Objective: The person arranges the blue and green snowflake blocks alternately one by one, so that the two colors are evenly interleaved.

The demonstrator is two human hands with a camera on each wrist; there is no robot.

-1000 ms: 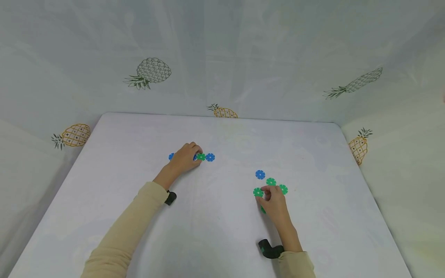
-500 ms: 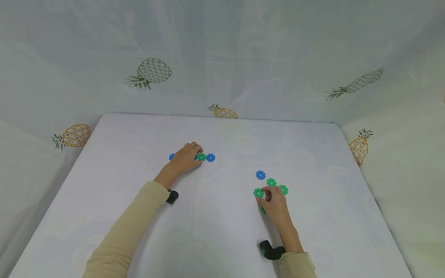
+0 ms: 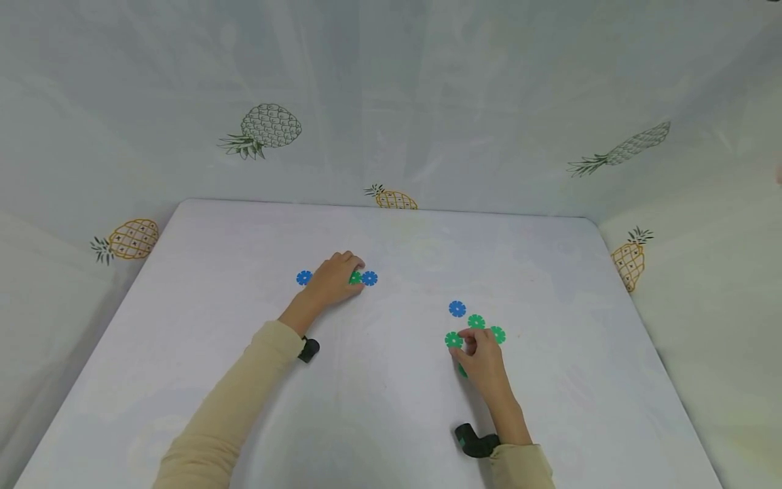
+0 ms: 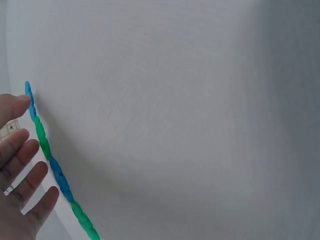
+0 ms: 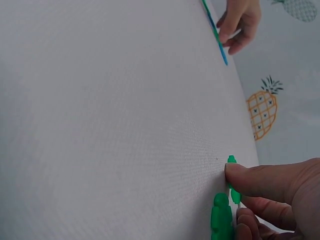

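Note:
Small notched snowflake discs lie in a straight row of alternating blue and green at the table's left middle. Over this row is my left hand (image 3: 334, 280), hiding its middle, with thumb and fingers spread about a green disc (image 3: 356, 278). A blue disc (image 3: 369, 278) ends the row on the right; another blue disc (image 3: 304, 277) shows at the left. In the left wrist view the thumb touches the blue end disc (image 4: 31, 102) and the other fingers are loosely extended. My right hand (image 3: 485, 360) pinches a green snowflake disc (image 3: 454, 339) between thumb and forefinger, low at the table.
Around the right hand lie a loose blue disc (image 3: 457, 309), a green disc (image 3: 476, 321) and another green disc (image 3: 498, 335). One more green disc (image 3: 462, 371) is partly hidden under that hand. Behind the white table (image 3: 391, 421) hangs a pineapple-print cloth (image 3: 464, 102).
My left hand has slid slightly right along the row, uncovering more of the blue disc at the left. The right hand has kept its place and its hold on the green snowflake disc.

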